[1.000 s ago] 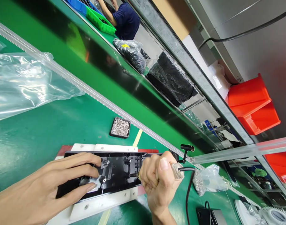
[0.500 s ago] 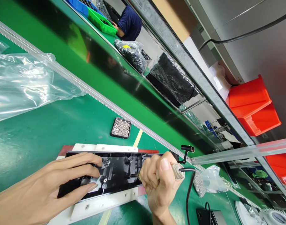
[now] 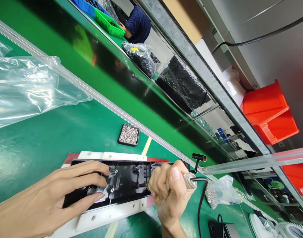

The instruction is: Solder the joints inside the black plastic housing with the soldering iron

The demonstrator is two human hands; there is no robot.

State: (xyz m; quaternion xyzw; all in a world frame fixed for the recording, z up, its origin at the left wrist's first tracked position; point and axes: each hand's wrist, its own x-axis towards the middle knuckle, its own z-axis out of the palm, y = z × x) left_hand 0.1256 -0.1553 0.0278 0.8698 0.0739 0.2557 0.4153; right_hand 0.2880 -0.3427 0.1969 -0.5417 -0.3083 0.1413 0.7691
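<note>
The long black housing lies under the spread left hand and reaches across to the right hand, set between the white rails of a fixture. It looks like thin moulded plastic: probably light, fairly stiff along its length and rather slippery, with small posts that might snap under a hard push. Its long side walls seem the best place to take hold, clear of the posts just beyond the left fingertips.

The left fingers are parted and bent, laid over the housing without closing around it. The right fingers are curled tightly around a corded tool, whose wrapped end likely gives good grip; its slim tip points at the housing just left of them, though contact is unclear.

A small raised mark between the two hands' fingers is too tiny to read. A yellow patch on a bag well beyond the fingers shows no legible writing.
</note>
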